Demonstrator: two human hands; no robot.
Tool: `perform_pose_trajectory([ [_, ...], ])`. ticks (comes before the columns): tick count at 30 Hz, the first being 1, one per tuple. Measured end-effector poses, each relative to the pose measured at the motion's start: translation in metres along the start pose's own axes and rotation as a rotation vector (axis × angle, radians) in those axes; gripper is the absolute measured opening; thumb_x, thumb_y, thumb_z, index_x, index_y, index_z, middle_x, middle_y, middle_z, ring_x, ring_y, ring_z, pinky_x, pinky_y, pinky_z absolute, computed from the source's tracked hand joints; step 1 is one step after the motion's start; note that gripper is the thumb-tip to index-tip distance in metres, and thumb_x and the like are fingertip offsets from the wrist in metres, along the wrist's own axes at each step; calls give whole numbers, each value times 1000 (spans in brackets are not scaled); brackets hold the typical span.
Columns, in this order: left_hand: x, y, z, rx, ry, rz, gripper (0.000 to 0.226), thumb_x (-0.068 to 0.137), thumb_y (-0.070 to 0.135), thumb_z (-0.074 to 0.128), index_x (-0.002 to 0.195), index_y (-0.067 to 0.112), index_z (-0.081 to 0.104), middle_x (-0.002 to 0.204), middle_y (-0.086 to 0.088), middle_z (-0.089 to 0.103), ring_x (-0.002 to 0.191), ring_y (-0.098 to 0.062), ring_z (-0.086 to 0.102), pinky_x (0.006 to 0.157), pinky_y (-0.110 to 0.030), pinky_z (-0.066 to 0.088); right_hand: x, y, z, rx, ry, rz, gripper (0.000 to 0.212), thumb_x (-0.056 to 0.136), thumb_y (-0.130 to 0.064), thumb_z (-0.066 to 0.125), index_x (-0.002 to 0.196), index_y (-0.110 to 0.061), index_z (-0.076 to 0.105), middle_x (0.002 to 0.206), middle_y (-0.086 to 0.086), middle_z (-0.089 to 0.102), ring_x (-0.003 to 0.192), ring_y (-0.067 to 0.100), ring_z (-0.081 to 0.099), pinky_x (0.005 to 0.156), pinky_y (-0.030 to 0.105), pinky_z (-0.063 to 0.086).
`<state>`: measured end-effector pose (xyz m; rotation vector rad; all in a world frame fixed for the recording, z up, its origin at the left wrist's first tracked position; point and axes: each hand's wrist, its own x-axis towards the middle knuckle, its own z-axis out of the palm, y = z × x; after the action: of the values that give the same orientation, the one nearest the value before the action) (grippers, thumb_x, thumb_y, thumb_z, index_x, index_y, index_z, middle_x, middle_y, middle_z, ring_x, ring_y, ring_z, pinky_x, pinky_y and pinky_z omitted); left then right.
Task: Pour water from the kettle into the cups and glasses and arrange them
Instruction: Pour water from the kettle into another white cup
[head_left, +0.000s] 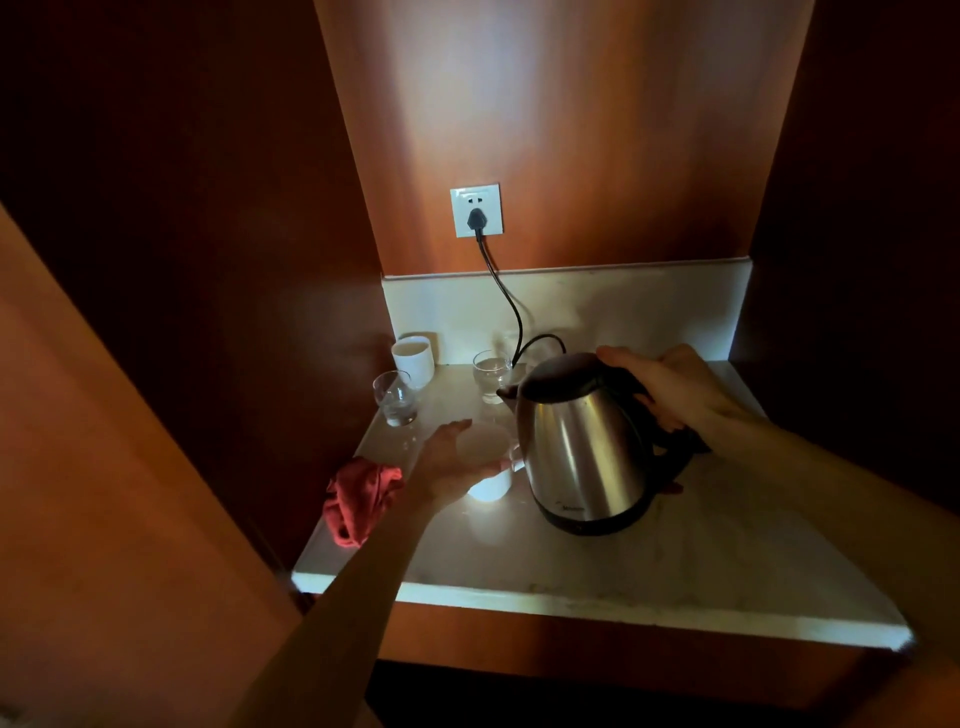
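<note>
Steel kettle (582, 441) gripped by handle in right hand (670, 387), standing on counter (571, 561); white mug (491, 480) beside it cupped by left hand (452, 462), contents unclear; two glasses (396, 397) (491, 371) with water behind

Upright steel kettle (587, 441) beside white cup (491, 480); two glasses (396, 397) behind.

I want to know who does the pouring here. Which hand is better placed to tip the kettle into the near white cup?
The right hand: it already grips the kettle by its handle, spout toward the near white cup. The left hand holds that cup's side.
</note>
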<state>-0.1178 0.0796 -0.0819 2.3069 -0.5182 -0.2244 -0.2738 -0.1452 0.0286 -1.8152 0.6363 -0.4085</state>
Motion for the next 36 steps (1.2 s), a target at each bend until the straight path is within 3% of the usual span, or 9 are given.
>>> perform_pose_trajectory([
  [3, 0, -7, 1, -67, 7, 13, 89, 63, 42, 91, 140, 23, 51, 135, 3, 56, 112, -11, 54, 90, -15, 39, 4, -6, 3, -41, -30, -24, 58, 72, -65, 75, 56, -12, 62, 49, 8, 49, 42, 22, 42, 45, 32, 33],
  [6, 0, -13, 2, -153, 24, 19, 85, 60, 38, 93, 135, 25, 56, 118, 8, 61, 100, -9, 58, 83, -16, 43, 7, -15, 6, -147, -40, -46, 58, 78, -63, 73, 61, -9, 62, 45, 5, 48, 35, 18, 40, 38, 24, 31],
  [13, 5, -27, 9, -245, 76, 56, 89, 49, 46, 94, 129, 28, 59, 113, 7, 69, 98, -10, 67, 89, -31, 58, 15, -32, 11, -378, -82, -49, 63, 78, -66, 70, 54, -10, 56, 41, 6, 49, 31, 18, 40, 41, 24, 34],
  [16, 5, -29, 10, -257, 86, 62, 88, 48, 47, 93, 127, 30, 59, 111, 10, 69, 94, -5, 67, 84, -25, 58, 21, -35, 16, -474, -95, -49, 67, 76, -71, 67, 55, -8, 59, 42, 8, 51, 34, 21, 44, 42, 24, 36],
  [21, 3, -25, 12, -270, 119, 65, 82, 49, 46, 94, 123, 35, 60, 105, 14, 69, 86, 9, 63, 65, -3, 48, 24, -36, 24, -575, -115, -52, 79, 64, -82, 65, 64, -3, 68, 47, 9, 57, 35, 19, 47, 37, 19, 34],
  [23, 2, -25, 14, -275, 156, 58, 84, 47, 51, 93, 123, 35, 60, 106, 13, 70, 87, 5, 65, 71, -6, 51, 23, -37, 27, -592, -115, -50, 79, 60, -86, 66, 59, -7, 63, 45, 7, 55, 33, 18, 45, 41, 23, 36],
  [27, 3, -25, 19, -245, 202, 84, 86, 45, 61, 86, 123, 37, 58, 112, 13, 68, 94, -5, 66, 86, -30, 58, 26, -36, 31, -650, -121, -60, 89, 51, -94, 61, 64, -6, 67, 49, 9, 59, 37, 18, 50, 43, 24, 39],
  [31, 3, -24, 20, -211, 230, 106, 87, 46, 63, 85, 124, 35, 58, 116, 12, 67, 97, -7, 66, 88, -31, 57, 32, -38, 32, -700, -118, -69, 107, 45, -96, 58, 78, 4, 74, 59, 16, 70, 43, 21, 56, 43, 23, 40],
  [36, 2, -25, 21, -210, 239, 101, 91, 44, 66, 84, 126, 36, 56, 116, 12, 68, 96, -7, 66, 87, -33, 58, 36, -43, 34, -790, -143, -67, 102, 54, -91, 55, 78, 6, 74, 70, 21, 74, 44, 21, 59, 42, 21, 39],
])
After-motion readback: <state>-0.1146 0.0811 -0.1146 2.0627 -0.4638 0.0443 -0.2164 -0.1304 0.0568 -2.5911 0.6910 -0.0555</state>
